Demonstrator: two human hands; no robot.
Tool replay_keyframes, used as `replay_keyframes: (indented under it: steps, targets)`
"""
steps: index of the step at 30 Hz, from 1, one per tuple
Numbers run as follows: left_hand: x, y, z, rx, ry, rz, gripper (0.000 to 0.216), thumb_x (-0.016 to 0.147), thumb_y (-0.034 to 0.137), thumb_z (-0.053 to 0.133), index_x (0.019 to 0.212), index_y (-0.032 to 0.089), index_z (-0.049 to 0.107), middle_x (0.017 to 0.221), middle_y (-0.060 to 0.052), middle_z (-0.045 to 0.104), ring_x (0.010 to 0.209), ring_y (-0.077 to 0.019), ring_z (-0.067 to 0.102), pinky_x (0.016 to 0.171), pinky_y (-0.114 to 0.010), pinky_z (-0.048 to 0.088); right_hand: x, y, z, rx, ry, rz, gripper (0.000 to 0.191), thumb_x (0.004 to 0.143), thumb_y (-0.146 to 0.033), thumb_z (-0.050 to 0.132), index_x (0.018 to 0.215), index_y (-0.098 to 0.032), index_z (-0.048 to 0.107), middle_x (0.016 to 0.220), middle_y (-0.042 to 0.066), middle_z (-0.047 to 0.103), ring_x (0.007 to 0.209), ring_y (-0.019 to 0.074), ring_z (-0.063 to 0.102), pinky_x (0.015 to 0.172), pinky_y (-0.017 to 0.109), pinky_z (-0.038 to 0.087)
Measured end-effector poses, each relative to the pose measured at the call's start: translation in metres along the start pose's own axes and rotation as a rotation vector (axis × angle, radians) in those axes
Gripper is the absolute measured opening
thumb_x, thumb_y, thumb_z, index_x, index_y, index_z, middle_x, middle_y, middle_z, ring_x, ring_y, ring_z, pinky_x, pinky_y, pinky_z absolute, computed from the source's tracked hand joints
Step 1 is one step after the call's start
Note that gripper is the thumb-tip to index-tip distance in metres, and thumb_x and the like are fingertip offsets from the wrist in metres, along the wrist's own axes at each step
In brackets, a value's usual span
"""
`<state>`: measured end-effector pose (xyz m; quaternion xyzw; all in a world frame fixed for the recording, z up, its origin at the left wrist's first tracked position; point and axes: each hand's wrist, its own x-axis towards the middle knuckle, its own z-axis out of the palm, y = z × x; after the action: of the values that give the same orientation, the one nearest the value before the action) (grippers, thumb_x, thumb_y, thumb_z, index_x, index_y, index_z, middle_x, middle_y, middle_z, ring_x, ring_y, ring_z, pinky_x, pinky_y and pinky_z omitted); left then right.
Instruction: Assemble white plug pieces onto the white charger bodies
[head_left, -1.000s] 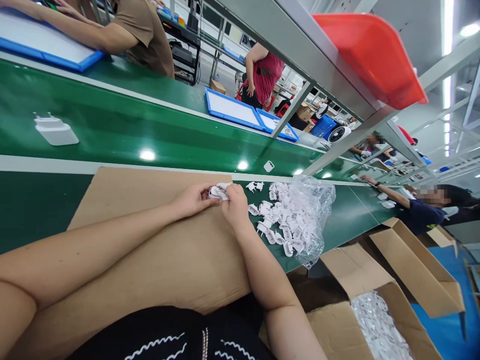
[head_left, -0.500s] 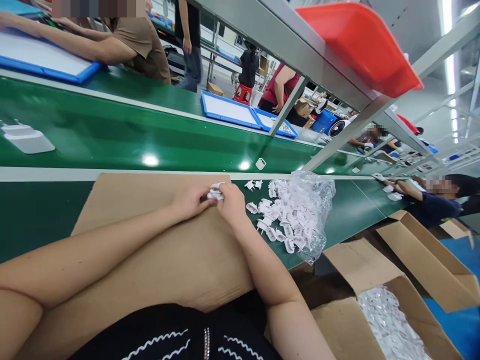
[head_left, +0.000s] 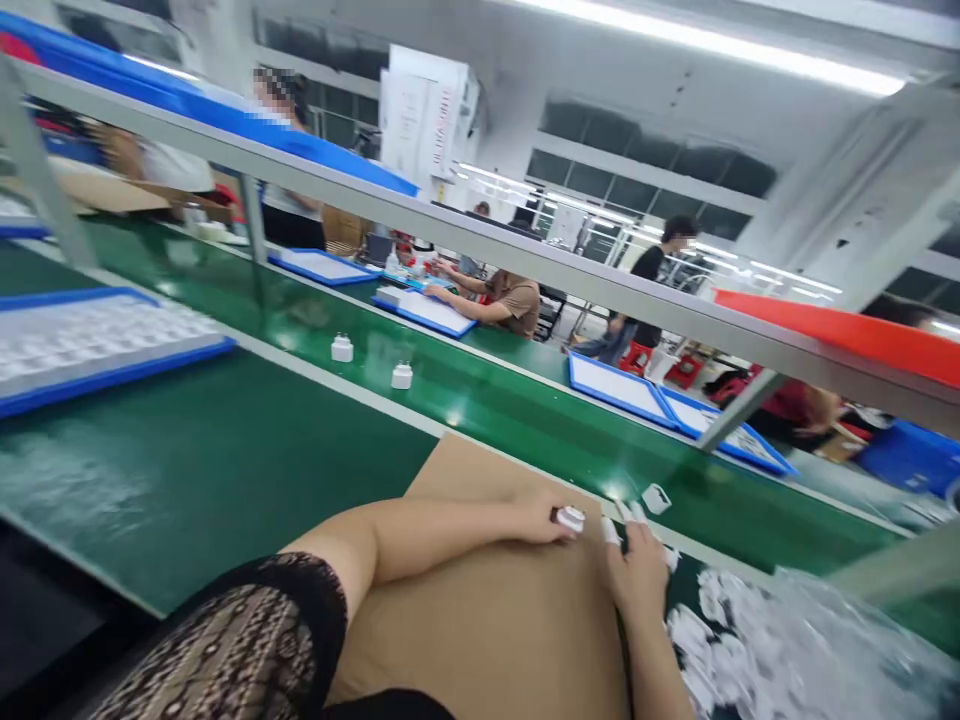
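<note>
Between the fingers of the left hand [head_left: 536, 516], pinched at its sides, sits a small white plug-shaped piece [head_left: 571, 519], held just above the front part of a brown cardboard sheet [head_left: 517, 610]. It looks like moulded plastic, so it is probably light and stiff, with smooth walls that could slip if held by a corner; its flat sides seem the best place to grip, keeping pressure off any small pins or open edge. Blur hides its finer details. Just beside it, the right hand [head_left: 637, 565] is apart from the piece, its fingers spread and pointing forward; it does not clearly hold anything, and a bit of white shows behind it. Nearest that hand, to the right, lies a loose heap of white plastic parts [head_left: 709, 650], partly under a crumpled clear bag [head_left: 847, 625], which looks soft and slick. Beyond the hands, a glossy green strip [head_left: 517, 410] runs across, carrying one white piece [head_left: 656, 499] near the right hand and two upright white plugs [head_left: 402, 376] farther left. Out to the far left, on the dark green table [head_left: 262, 470], rests a blue-rimmed tray [head_left: 150, 370] filled with white items.
</note>
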<state>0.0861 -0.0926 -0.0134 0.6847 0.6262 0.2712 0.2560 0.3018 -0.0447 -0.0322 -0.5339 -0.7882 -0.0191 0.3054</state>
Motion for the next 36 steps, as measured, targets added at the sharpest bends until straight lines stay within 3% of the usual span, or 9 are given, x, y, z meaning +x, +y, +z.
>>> replay_keyframes:
  steps: [4,7,13,16,19,21,27,32,36]
  targets:
    - [0.028,-0.014,-0.028,-0.008,0.122,-0.139,0.041,0.078,0.05,0.079,0.109,0.025,0.075,0.107,-0.005,0.075,0.097,-0.0262,0.07,0.077,-0.028,0.052,0.006,0.028,0.001,-0.342,-0.221,0.214,0.047,0.094,-0.033,0.047,0.133,-0.012,0.063,0.14,0.022,0.057,0.122,0.0484,0.054,0.103,0.061,0.037]
    - [0.052,-0.03,-0.058,0.014,0.197,-0.229,0.034,0.086,0.042,0.072,0.115,0.024,0.072,0.115,-0.006,0.073,0.106,-0.0265,0.068,0.082,-0.03,0.053,0.007,0.039,0.0,-0.35,-0.368,0.19,0.046,0.092,-0.017,0.044,0.135,-0.013,0.061,0.132,0.017,0.064,0.121,0.0399,0.058,0.102,0.051,0.041]
    - [0.072,-0.061,-0.097,0.048,0.26,-0.41,0.032,0.096,0.037,0.062,0.119,0.015,0.066,0.116,-0.012,0.07,0.106,-0.0254,0.067,0.093,-0.042,0.054,0.008,0.035,-0.015,-0.367,-0.298,0.17,0.046,0.088,-0.007,0.04,0.124,-0.018,0.066,0.113,0.012,0.071,0.098,0.032,0.069,0.093,0.043,0.045]
    - [0.065,-0.062,-0.101,0.08,0.325,-0.456,0.045,0.087,0.03,0.072,0.127,0.014,0.063,0.129,-0.019,0.064,0.126,-0.0348,0.057,0.105,-0.048,0.047,0.007,0.031,-0.024,-0.326,-0.25,0.194,0.043,0.087,-0.01,0.04,0.12,-0.018,0.066,0.108,0.013,0.073,0.095,0.0332,0.068,0.083,0.039,0.047]
    - [0.052,-0.046,-0.09,0.12,0.44,-0.388,0.077,0.084,0.029,0.075,0.151,0.011,0.042,0.159,-0.023,0.034,0.15,-0.0415,0.026,0.122,-0.055,0.025,0.007,0.029,-0.029,-0.228,-0.182,0.171,0.04,0.082,-0.012,0.041,0.113,-0.017,0.067,0.108,0.015,0.073,0.095,0.0361,0.065,0.075,0.04,0.048]
    - [0.04,-0.03,-0.073,0.123,0.437,-0.269,0.083,0.084,0.034,0.075,0.156,0.016,0.036,0.165,-0.018,0.027,0.152,-0.0372,0.023,0.125,-0.051,0.021,0.007,0.025,-0.029,-0.109,-0.14,0.157,0.038,0.078,-0.017,0.044,0.107,-0.017,0.068,0.104,0.015,0.073,0.093,0.0371,0.065,0.075,0.042,0.048]
    - [0.008,-0.006,0.009,-0.346,-0.064,0.156,0.118,0.054,0.058,0.093,0.154,0.019,0.042,0.146,-0.018,0.053,0.126,-0.0352,0.057,0.105,-0.047,0.05,-0.005,-0.01,-0.024,0.823,-0.135,0.333,0.052,0.06,-0.039,0.066,0.109,-0.018,0.066,0.101,0.009,0.076,0.098,0.0315,0.071,0.087,0.039,0.057]
    - [0.004,-0.016,0.044,-0.67,-0.105,0.127,0.063,0.074,0.041,0.085,0.129,0.017,0.067,0.111,-0.01,0.073,0.1,-0.0241,0.068,0.092,-0.037,0.053,-0.016,-0.036,-0.02,1.057,-0.31,0.386,0.055,0.054,-0.033,0.074,0.106,-0.018,0.068,0.107,0.011,0.076,0.103,0.0312,0.072,0.09,0.038,0.059]
    - [0.0,-0.017,0.04,-0.549,0.001,0.084,0.064,0.071,0.048,0.086,0.126,0.019,0.069,0.109,-0.008,0.073,0.089,-0.0215,0.067,0.082,-0.033,0.053,-0.02,-0.03,-0.017,1.018,-0.293,0.423,0.06,0.057,-0.033,0.07,0.115,-0.017,0.066,0.115,0.011,0.074,0.111,0.0321,0.07,0.092,0.036,0.059]
